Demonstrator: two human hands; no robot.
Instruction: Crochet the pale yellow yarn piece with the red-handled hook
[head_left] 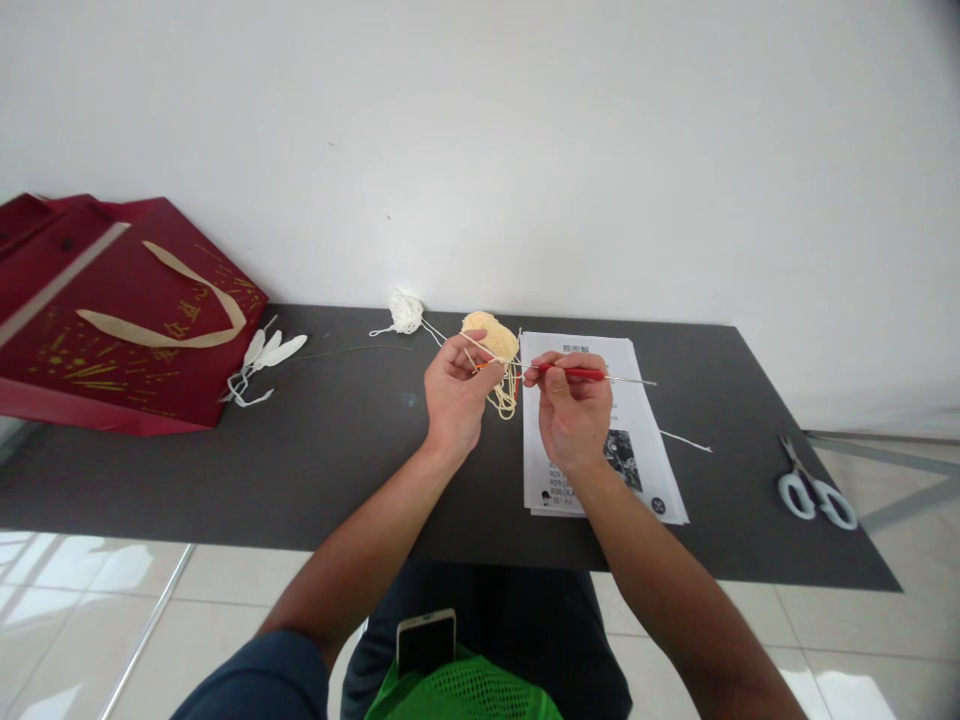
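Both hands were up over the dark table [315, 440]. The left hand [452, 392] pinched the yellow yarn piece [495, 345], just left of the paper sheet [637, 420]. The right hand [574, 410] squeezed a red crochet hook [592, 374]. The hook's tip was hard to see. White scissors [814, 490] and a red bag [112, 310] lay far off.

Two hands [454, 392] [574, 410], one hook [592, 374], two yarn balls [406, 311] [491, 338], one scissors [814, 488], one bag [112, 310], one phone [426, 640]
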